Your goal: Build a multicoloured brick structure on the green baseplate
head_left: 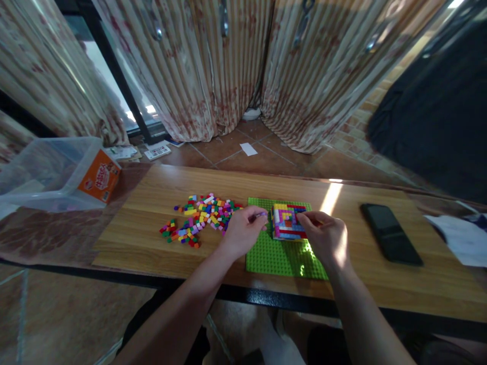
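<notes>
A block-shaped build of multicoloured toy bricks [288, 232] stands on the green studded baseplate [262, 258], toward its back edge. My left hand [245, 228] is closed in a pinch over the plate's left side, just left of the build. A small lavender toy brick [261, 214] shows between its fingertips. My right hand [327, 235] is also pinched, with its fingertips at the build's right edge. Whatever those fingers hold, if anything, is hidden. Loose toy bricks [211, 213] in many colours lie spread out left of the plate, partly behind my left hand.
The wooden tabletop [137, 223] carries a black smartphone [391, 233] on the right. White papers [456, 238] lie beyond it. At the far left stands a clear plastic bin [49, 177] with an orange label. Striped curtains [198, 76] hang behind the table.
</notes>
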Motion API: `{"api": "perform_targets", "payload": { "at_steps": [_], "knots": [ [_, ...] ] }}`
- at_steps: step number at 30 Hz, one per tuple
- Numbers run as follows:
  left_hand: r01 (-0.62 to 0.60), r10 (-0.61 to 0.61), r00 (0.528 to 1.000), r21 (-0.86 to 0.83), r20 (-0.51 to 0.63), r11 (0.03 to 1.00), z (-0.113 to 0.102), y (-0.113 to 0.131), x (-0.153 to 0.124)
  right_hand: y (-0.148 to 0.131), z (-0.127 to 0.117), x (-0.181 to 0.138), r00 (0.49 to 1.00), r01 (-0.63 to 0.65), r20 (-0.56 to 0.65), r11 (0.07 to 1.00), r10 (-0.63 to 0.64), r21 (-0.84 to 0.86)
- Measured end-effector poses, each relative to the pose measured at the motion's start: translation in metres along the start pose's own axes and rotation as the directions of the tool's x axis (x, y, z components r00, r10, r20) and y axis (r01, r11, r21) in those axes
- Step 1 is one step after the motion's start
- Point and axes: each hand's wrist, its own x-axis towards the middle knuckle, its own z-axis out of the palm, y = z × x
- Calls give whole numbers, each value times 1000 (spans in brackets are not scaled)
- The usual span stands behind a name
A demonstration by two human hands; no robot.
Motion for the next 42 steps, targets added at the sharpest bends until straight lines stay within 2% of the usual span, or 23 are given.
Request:
{"api": "perform_targets", "payload": {
  "at_steps": [4, 7, 9, 12, 14, 17, 20, 25, 30, 35, 38, 40, 42],
  "knots": [
    [13, -13, 1000, -23, 15, 1000, 1, 0, -1, 5, 2, 1, 1000, 10, 7, 1000, -10, 16],
    [42, -41, 999, -59, 23, 997, 1, 1, -1, 12, 4, 3, 1000, -17, 5, 996, 16, 90],
    [56, -54, 998, -85, 25, 995, 2, 2, -1, 13, 4, 4, 998, -10, -61, 991, 18, 133],
    [70, -67, 997, -108, 33, 992, 3, 3, -1, 5, 4, 0, 985, 87, -158, 984, -63, 154],
    [56, -51, 998, -126, 42, 990, 5, 3, -1, -3, 5, -7, 980, 179, -121, 971, -160, 159],
    [3, 11, 997, -165, 82, 986, 7, 5, -3, -15, 9, -17, 955, 287, 25, 941, -296, 182],
    [-54, 73, 991, -158, 115, 986, 8, 6, -6, -20, 15, -23, 931, 319, 115, 924, -347, 209],
    [-155, 160, 983, -57, 92, 986, 9, 1, -9, -24, 19, -27, 927, 297, 169, 930, -335, 215],
    [-110, 123, 982, -101, 140, 989, 11, 0, -10, -18, 15, -23, 944, 260, 121, 918, -307, 298],
    [-59, 62, 997, -73, 50, 996, 7, 2, -6, 3, -4, -3, 991, 112, -94, 963, -92, 247],
    [-18, 18, 1000, 1, 12, 1000, 3, 2, -4, 11, -16, 6, 997, 23, -82, 985, -10, 169],
    [-5, 4, 1000, 32, 3, 999, 2, 4, -3, 14, -19, 8, 997, 59, -64, 993, -52, 105],
    [-1, 1, 1000, 52, 9, 999, 2, 5, -3, 15, -19, 8, 987, 150, -55, 988, -148, 38]
  ]
}}
